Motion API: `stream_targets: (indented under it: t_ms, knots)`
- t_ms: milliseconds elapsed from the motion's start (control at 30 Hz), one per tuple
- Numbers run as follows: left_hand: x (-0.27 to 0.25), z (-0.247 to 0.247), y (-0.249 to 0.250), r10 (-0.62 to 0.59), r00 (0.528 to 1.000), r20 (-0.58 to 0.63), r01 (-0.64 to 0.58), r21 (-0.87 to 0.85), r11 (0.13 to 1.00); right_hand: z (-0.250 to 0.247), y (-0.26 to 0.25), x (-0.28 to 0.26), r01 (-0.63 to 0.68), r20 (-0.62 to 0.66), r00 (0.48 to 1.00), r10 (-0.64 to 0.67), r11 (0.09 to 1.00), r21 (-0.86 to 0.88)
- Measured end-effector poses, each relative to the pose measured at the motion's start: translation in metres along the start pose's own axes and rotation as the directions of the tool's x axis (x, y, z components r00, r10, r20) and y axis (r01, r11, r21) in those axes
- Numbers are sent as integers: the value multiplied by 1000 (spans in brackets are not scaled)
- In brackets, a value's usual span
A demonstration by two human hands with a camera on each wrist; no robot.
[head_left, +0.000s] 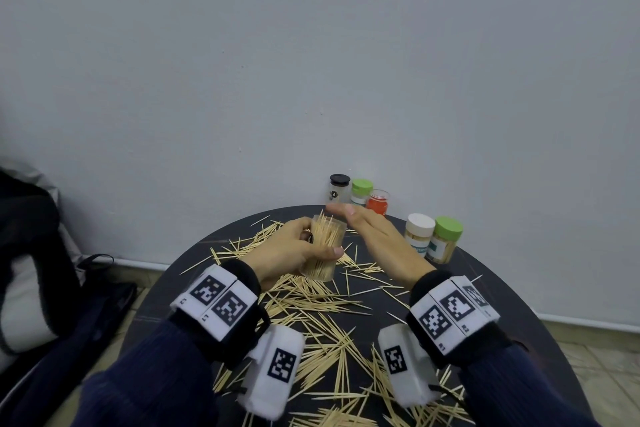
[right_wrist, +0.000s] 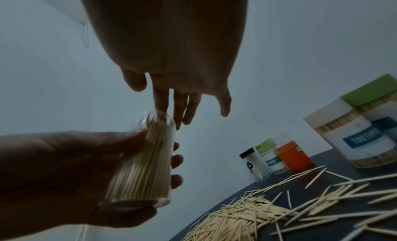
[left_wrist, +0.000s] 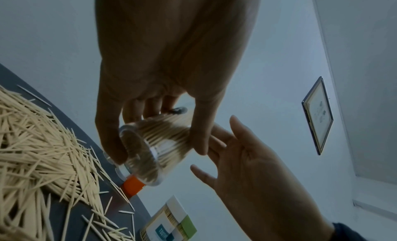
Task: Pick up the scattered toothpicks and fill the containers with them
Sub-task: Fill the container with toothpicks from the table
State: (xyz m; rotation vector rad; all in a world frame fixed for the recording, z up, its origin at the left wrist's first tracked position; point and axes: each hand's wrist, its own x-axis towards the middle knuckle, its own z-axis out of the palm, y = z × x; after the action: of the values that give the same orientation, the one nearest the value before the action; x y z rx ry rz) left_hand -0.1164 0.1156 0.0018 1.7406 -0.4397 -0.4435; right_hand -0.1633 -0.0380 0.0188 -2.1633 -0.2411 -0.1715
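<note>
The left hand (head_left: 291, 250) grips a clear plastic cylindrical container (head_left: 323, 250) (packed with pale wooden toothpicks (head_left: 329, 319)) above the dark round bench (head_left: 502, 291); the right hand (head_left: 375, 243), fingers straight, hovers at its mouth.

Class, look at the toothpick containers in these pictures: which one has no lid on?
The clear container gripped in the left hand: its top is open and toothpick tips stick out. The five standing on the table by the wall are capped.

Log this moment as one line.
left hand grips clear container of toothpicks | right hand open beside it | table littered
</note>
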Motion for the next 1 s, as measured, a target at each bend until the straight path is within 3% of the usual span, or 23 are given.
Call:
stream_targets:
  t_ms: [200,333,667,1000]
  knots:
    - [1,0,-1,-4,1000,-1,4,3,1000,-2,0,0,49,5,999,-49,998,-29]
    - [1,0,-1,-9,1000,3,9,24,1000,0,-1,0,85,89,993,-73,988,-128]
    - [1,-1,-3,-5,1000,-4,5,32,999,-1,4,2,123,2,992,-124,984,-129]
    - [-1,-1,-6,39,999,-6,-39,61,997,1,11,3,128,118,986,-114,985,-115]
